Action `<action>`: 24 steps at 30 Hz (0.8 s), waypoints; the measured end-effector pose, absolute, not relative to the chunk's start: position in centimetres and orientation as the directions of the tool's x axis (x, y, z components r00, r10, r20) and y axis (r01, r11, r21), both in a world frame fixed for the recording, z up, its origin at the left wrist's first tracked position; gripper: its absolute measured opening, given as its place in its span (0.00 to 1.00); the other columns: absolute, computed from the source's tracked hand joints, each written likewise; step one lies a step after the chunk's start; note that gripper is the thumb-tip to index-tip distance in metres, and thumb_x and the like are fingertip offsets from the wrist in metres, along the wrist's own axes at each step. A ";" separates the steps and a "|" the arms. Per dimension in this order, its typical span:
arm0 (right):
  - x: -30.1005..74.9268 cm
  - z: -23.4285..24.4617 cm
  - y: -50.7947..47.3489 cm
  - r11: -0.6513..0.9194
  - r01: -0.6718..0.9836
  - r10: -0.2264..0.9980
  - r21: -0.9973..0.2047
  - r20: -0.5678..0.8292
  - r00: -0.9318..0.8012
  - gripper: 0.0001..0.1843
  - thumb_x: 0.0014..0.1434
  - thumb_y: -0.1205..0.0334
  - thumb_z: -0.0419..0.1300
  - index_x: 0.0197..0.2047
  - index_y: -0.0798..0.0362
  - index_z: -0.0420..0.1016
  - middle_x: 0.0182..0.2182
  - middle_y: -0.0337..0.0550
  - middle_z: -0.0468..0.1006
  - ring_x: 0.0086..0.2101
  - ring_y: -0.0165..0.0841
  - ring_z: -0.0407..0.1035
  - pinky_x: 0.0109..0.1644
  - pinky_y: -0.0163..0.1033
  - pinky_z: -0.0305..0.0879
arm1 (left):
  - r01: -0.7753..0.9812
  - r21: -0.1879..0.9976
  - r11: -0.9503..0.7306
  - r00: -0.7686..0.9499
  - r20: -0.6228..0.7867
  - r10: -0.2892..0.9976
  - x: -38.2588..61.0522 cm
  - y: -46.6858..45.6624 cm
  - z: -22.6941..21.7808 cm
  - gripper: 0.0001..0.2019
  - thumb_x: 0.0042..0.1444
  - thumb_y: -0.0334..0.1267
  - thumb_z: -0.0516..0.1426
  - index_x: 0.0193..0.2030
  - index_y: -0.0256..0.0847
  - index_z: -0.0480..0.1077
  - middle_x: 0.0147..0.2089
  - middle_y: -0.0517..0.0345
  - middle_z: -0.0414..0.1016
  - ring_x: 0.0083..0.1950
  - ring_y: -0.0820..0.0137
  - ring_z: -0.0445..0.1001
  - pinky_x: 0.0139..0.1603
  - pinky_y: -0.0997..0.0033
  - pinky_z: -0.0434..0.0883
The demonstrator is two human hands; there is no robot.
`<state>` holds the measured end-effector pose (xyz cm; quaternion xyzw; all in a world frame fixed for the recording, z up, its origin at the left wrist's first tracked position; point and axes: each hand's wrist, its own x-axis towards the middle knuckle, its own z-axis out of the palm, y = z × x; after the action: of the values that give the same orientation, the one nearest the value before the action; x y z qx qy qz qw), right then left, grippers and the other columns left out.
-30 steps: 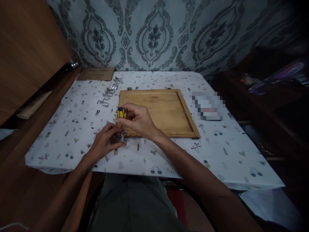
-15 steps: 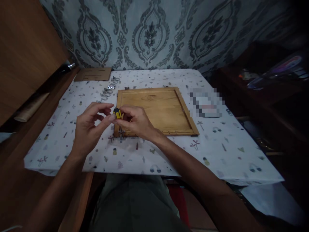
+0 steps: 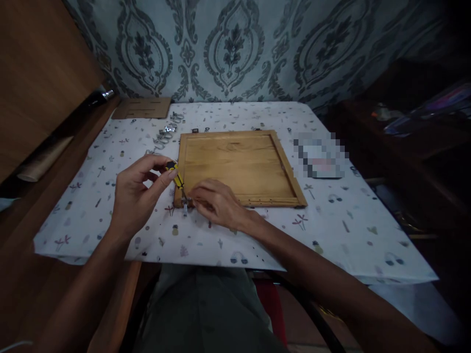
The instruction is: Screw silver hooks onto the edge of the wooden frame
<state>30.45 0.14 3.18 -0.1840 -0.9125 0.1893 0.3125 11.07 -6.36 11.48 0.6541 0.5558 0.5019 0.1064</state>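
Left hand: grip pinched on the yellow-and-black screwdriver, thumb and fingertips around the top of its handle. Screwdriver sits just off the palm, right of the left hand, tilted, tip pointing down at the metal hinge (whether it's seated in a screw, can't tell). Hinge is at the near left corner of the wooden panel, part of it jutting past the near edge, below the left grip.

Right hand: over the panel's near edge, fingers bent, fingertips right by the hinge and the screwdriver's shaft. Can't tell if that grip has hold of anything.

Panel lies flat on the cloth-covered surface. More metal hinges lie in a row beyond the left hand, cardboard behind them.
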 end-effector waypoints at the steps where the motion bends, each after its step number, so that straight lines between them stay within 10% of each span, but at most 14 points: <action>1: 30.6 2.5 0.0 0.886 0.218 0.417 -0.409 0.501 -0.758 0.13 0.68 0.65 0.53 0.47 0.59 0.78 0.43 0.53 0.80 0.43 0.40 0.72 0.48 0.46 0.68 | 0.618 0.704 -0.350 -0.132 0.532 0.837 11.0 -6.4 11.5 0.05 0.59 0.39 0.63 0.40 0.42 0.77 0.37 0.61 0.80 0.37 0.72 0.77 0.36 0.74 0.73; 24: 30.3 0.5 -0.2 0.933 0.210 0.336 -0.290 0.505 -0.795 0.13 0.71 0.67 0.52 0.48 0.58 0.78 0.42 0.52 0.80 0.43 0.40 0.68 0.48 0.48 0.67 | 0.635 0.684 -0.360 -0.098 0.533 0.840 11.5 -6.3 11.2 0.08 0.58 0.40 0.64 0.43 0.43 0.77 0.40 0.60 0.80 0.38 0.72 0.78 0.36 0.75 0.77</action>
<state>30.28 -0.19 0.52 -0.1453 -0.9408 0.1103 0.2856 11.48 -6.34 11.23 0.6635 0.5558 0.4897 0.1049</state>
